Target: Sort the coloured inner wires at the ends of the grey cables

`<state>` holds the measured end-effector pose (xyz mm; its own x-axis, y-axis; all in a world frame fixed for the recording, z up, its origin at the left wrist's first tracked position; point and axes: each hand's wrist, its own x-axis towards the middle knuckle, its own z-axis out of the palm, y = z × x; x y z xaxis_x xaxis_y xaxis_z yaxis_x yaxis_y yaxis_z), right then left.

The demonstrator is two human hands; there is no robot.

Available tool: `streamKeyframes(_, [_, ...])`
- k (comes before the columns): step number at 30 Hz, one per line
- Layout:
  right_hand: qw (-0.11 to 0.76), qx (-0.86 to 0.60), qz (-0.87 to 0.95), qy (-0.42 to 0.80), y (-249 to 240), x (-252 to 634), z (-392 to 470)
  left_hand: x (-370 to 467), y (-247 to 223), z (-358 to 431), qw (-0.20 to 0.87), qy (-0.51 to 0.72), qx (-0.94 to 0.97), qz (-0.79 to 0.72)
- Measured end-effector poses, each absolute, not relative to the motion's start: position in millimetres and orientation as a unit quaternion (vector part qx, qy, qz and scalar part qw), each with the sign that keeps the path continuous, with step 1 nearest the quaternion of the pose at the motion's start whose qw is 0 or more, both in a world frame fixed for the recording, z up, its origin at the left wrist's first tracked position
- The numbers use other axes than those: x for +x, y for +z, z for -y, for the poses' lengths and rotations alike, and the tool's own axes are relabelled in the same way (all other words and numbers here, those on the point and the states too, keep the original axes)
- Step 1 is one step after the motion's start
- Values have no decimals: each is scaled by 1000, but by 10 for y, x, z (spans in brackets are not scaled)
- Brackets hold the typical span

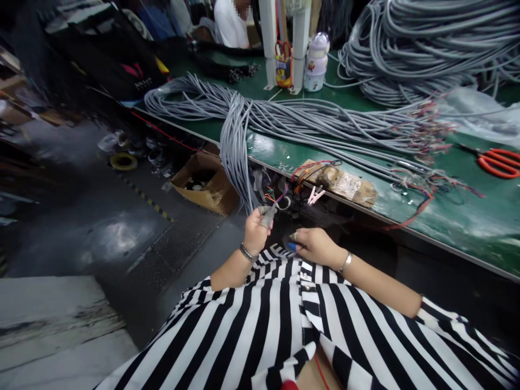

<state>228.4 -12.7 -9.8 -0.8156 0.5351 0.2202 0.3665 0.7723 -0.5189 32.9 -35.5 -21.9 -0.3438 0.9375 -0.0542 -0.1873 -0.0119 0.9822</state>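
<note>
My left hand (pixel 257 233) is closed around the end of a grey cable (pixel 268 218), in front of my striped shirt. Thin coloured wires (pixel 271 194) fan out from that end, above my fingers. A bundle of grey cables (pixel 234 143) hangs over the table edge toward this hand. To the right, my right hand (pixel 319 247) is apart from it, its fingers curled together. A blue covering (pixel 291 246) shows on one fingertip. Whatever those fingers pinch, if anything, is too small to make out.
Grey cables with stripped ends (pixel 430 130) lie along the green table (pixel 459 227). Orange-handled scissors (pixel 498 162) rest at right; a large cable coil (pixel 426 49) is behind. A taped wooden block (pixel 349 184) sits at the edge. Below stands a cardboard box (pixel 207 187). Another person (pixel 231 24) is beyond.
</note>
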Motion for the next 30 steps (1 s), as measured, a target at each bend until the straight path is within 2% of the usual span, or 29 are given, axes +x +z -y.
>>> streamKeyframes(4, [328, -406, 804, 285, -101, 2381, 32, 303, -225, 372, 451, 613, 363, -538])
streamKeyframes(7, [370, -411, 774, 309, -10, 2367, -3, 350, -220, 423, 465, 586, 383, -542])
streamKeyframes(11, [330, -402, 786, 334, 98, 2208, -15, 412, -245, 483, 479, 547, 438, -528])
streamKeyframes(15, [315, -403, 767, 387, 97, 2067, 10, 388, -270, 504, 434, 544, 493, -522])
streamKeyframes(19, [304, -306, 778, 457, 85, 2064, 88, 328, -219, 471, 395, 582, 454, -547])
streamKeyframes(25, [268, -215, 864, 368, 134, 2184, 164, 321, -243, 381, 434, 596, 391, -552])
streamKeyframes(30, [224, -110, 901, 355, 141, 2240, 225, 133, -296, 239, 444, 679, 267, -520])
